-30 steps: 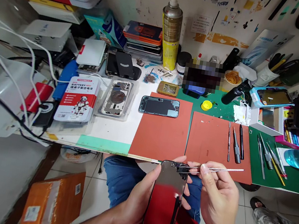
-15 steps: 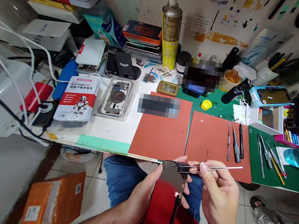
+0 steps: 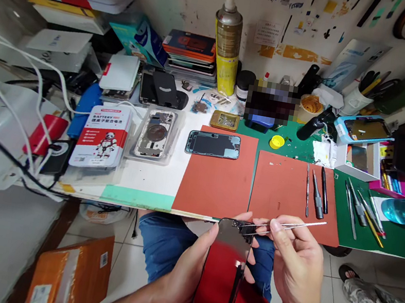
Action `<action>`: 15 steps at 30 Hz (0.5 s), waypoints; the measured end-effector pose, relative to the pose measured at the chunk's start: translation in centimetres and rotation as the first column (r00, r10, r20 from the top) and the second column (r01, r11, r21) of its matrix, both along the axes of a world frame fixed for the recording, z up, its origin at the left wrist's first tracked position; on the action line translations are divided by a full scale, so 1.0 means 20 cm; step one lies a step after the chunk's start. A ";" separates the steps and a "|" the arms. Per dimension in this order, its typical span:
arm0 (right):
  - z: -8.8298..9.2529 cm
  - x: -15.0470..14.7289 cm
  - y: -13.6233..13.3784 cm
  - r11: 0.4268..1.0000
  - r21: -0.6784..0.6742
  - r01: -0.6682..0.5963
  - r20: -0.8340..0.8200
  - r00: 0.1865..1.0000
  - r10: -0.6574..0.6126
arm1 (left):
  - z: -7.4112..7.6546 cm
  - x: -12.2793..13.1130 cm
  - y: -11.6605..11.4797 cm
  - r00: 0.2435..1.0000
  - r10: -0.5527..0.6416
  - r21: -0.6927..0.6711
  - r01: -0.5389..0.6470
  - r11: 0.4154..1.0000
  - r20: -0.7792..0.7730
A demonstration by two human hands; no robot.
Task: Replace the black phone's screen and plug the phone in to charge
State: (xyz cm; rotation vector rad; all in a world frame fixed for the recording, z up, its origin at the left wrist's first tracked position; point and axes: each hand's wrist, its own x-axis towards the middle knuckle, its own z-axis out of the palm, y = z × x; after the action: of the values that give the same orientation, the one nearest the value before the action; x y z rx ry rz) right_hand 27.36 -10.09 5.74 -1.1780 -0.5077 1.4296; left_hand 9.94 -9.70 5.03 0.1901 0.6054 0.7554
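Over my lap, my left hand (image 3: 190,267) grips a glossy black phone screen panel (image 3: 222,275) by its edges, top end pointing at the bench. My right hand (image 3: 294,267) pinches thin metal tweezers (image 3: 291,224). Their tips rest at the panel's top edge, on small dark parts there. On the bench beyond, a phone body (image 3: 213,144) lies flat on the left red mat (image 3: 216,185).
Second red mat (image 3: 285,192) holds several small drivers (image 3: 315,192). More tweezers (image 3: 364,211) lie on the green mat. A battery box (image 3: 102,136), an opened phone housing (image 3: 155,133), a spray can (image 3: 227,41) and cables (image 3: 21,88) crowd the left. A cardboard box (image 3: 71,274) sits on the floor.
Hands, panel and tweezers hold almost the same pose. The view has shifted slightly, so the bench items sit a little further left and higher.
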 end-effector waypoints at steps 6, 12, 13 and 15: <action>-0.05 0.06 0.01 0.980 0.168 0.111 0.220 0.964 -0.147 | -0.06 -0.04 0.03 0.999 0.020 -0.025 -0.021 0.999 -0.047; -0.12 0.39 0.15 0.944 0.329 -0.022 0.816 0.510 -0.273 | -0.14 -0.06 0.12 0.994 0.040 -0.110 -0.052 0.993 -0.103; -0.13 0.46 0.18 0.947 0.313 -0.077 0.874 0.415 -0.255 | -0.15 -0.06 0.13 0.991 0.046 -0.121 -0.061 0.991 -0.128; -0.17 0.59 0.24 0.955 0.254 -0.154 0.925 0.327 -0.194 | -0.14 -0.06 0.16 0.980 0.054 -0.119 -0.078 0.990 -0.192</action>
State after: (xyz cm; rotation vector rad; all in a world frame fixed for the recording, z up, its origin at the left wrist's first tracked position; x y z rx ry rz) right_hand 39.24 -5.30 2.42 -1.6895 -1.4845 0.3946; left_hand 8.66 -6.58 2.23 0.1261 0.8408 0.7654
